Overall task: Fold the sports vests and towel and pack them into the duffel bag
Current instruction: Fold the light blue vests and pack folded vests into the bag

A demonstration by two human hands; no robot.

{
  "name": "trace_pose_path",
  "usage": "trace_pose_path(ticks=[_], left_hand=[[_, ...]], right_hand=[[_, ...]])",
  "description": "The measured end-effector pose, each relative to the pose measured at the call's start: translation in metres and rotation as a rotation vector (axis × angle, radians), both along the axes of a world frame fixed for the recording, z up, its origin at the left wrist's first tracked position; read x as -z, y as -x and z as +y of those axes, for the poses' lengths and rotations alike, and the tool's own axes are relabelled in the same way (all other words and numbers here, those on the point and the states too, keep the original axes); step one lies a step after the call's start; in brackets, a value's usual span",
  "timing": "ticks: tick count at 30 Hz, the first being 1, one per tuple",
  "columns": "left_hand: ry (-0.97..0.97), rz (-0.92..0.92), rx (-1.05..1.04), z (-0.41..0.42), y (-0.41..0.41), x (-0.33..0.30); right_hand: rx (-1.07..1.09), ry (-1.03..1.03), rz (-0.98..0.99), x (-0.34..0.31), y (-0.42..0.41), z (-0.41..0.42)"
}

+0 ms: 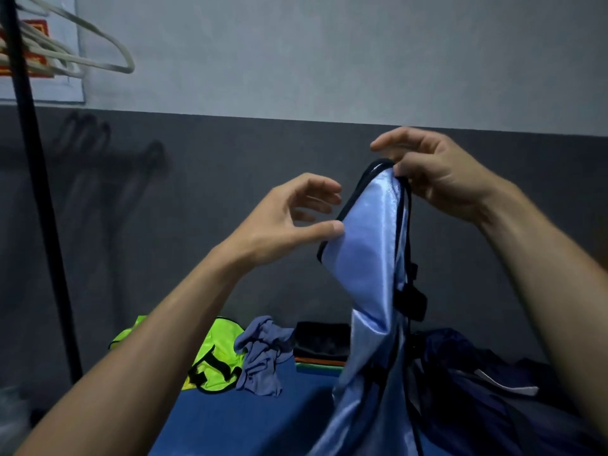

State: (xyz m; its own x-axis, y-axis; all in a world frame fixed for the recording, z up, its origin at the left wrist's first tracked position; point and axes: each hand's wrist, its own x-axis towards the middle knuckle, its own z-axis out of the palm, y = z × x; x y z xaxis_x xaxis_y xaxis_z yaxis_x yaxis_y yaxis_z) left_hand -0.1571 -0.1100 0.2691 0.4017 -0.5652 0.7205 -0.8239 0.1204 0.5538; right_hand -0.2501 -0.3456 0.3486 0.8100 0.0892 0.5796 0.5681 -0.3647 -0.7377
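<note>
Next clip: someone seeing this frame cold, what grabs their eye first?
The shiny light blue vest held up at centre right: the right hand pinches its black-trimmed top, while the left hand touches its edge with the thumb. Below, on the blue surface, lie a neon yellow vest and a crumpled grey-blue cloth. Pale hangers hang top left.

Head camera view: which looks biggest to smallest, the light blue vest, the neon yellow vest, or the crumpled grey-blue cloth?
1. light blue vest, though held nearest the camera
2. neon yellow vest, partly hidden by an arm
3. crumpled grey-blue cloth
</note>
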Motion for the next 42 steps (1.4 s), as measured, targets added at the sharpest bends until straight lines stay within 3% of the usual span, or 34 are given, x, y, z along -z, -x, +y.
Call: trace_pose_path(ticks=[6,14,17,21,23,28,42], left_hand=[[-0.01,0.115,0.136,-0.006,0.019,0.011],[-0.074,0.059,0.025,0.009,0.018,0.03],[-0.106,-0.103,-0.113,0.018,0.015,0.033],[0.031,-0.574,-0.528,0.041,0.007,0.01],[0.055,-0.658,-0.577,0.055,0.007,-0.006],[-0.098,-0.949,-0.68,0.07,0.006,-0.01],[-0.114,-0.923,-0.706,0.08,-0.014,0.039]], right_hand=[[0.077,0.104,-0.032,0.003,0.0,0.009],[0.173,0.076,-0.113,0.014,0.0,0.013],[0.223,0.051,-0.165,0.018,-0.001,0.013],[0.292,0.014,-0.205,0.033,-0.007,0.009],[0.303,0.008,-0.188,0.046,-0.01,0.004],[0.28,-0.031,-0.159,0.081,-0.014,0.002],[0.335,-0.042,-0.283,0.115,-0.017,0.022]])
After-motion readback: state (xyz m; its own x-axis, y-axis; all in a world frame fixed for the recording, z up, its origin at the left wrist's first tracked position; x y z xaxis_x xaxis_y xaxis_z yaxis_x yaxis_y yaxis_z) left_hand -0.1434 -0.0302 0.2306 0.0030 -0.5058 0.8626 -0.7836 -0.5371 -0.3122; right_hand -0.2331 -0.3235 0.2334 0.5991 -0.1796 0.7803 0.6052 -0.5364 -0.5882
